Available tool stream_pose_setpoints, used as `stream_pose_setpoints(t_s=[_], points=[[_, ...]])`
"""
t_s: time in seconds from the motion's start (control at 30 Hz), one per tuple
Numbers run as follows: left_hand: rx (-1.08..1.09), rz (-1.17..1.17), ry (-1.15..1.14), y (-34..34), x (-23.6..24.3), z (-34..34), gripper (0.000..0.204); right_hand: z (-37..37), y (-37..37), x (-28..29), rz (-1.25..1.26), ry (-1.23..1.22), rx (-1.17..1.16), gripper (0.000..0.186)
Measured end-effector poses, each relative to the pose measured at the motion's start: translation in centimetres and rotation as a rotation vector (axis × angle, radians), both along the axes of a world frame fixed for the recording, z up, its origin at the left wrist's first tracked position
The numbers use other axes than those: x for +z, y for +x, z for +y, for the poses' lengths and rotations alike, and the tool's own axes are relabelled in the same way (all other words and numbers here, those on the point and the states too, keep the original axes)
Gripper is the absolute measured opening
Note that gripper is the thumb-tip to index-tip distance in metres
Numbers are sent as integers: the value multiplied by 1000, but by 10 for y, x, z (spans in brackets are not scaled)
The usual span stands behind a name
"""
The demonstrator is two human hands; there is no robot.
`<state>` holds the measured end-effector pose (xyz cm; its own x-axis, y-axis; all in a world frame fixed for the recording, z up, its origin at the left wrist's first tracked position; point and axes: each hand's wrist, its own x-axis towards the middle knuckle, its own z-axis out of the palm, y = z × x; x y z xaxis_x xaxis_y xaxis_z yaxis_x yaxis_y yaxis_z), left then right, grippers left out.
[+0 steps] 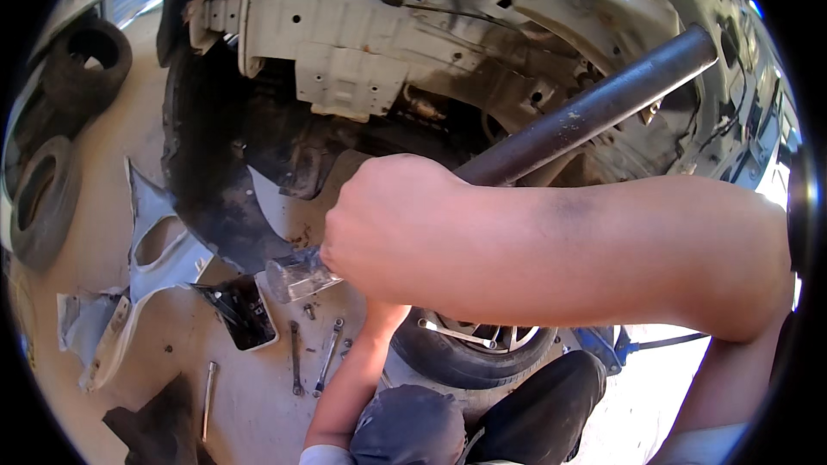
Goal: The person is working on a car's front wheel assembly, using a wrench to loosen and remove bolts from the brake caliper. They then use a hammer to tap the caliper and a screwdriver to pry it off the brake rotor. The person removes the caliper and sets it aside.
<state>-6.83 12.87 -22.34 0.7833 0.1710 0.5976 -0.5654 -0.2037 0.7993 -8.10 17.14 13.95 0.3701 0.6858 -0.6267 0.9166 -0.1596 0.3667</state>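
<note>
A thick, dark metal pipe (594,112) slants from the upper right down behind my right forearm. My right hand (388,224) is closed in a fist around it. Beyond the fist a pale, worn, shiny round end (300,275) sticks out at the lower left, in line with the pipe. My left hand (388,312) reaches up from below, and only its wrist area shows; the fingers are hidden behind my right hand and forearm. The pipe crosses in front of the stripped body (362,21) of a vehicle.
A wheel (482,362) lies beneath my arms with a wrench (457,333) on it. Wrenches (296,357), a metal bar (208,400), a dark tray-like piece (241,310) and pale trim panels (146,267) lie on the floor. Used tires (43,202) stand at left; a blue jack (603,349) is at right.
</note>
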Motion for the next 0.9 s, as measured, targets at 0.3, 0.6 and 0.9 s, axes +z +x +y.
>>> stream_pose_setpoints(t_s=[0.3, 0.6, 0.9], points=[[-76, -72, -156, 1, 20, -12, 25, 68, 5, -7, -154, 218, 140, 22], [-397, 154, -768, -22, 70, -8, 18, 5, 18, -27, -96, -149, -205, 14], [-411, 239, -462, -15, 72, 3, 20, 27, 8, -11, -206, 14, -99, 21]])
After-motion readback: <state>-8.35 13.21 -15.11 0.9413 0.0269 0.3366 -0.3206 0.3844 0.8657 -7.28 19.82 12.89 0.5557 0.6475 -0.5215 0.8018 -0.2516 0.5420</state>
